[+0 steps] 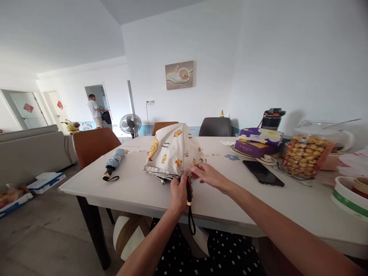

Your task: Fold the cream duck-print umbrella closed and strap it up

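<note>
A cream umbrella [169, 149] printed with yellow cartoon figures lies loosely folded on the white table, its canopy puffed out and pointing away from me. My left hand [178, 191] is wrapped round it where the black handle meets the canopy. A black wrist loop hangs from the handle over the table's front edge. With the fingers of my right hand [205, 174] I pinch the canopy's fabric at its near right edge. To the left rests a second umbrella [114, 163], light blue, rolled up tight, with a black and gold handle.
On the white table [129, 195], a black phone [263, 173] lies to the right. Behind it stand a purple tissue box [253, 147], a jar of snacks [306, 155] and a dark bottle [271, 119]. Chairs and a fan [130, 124] are beyond; a person [95, 110] stands by a doorway.
</note>
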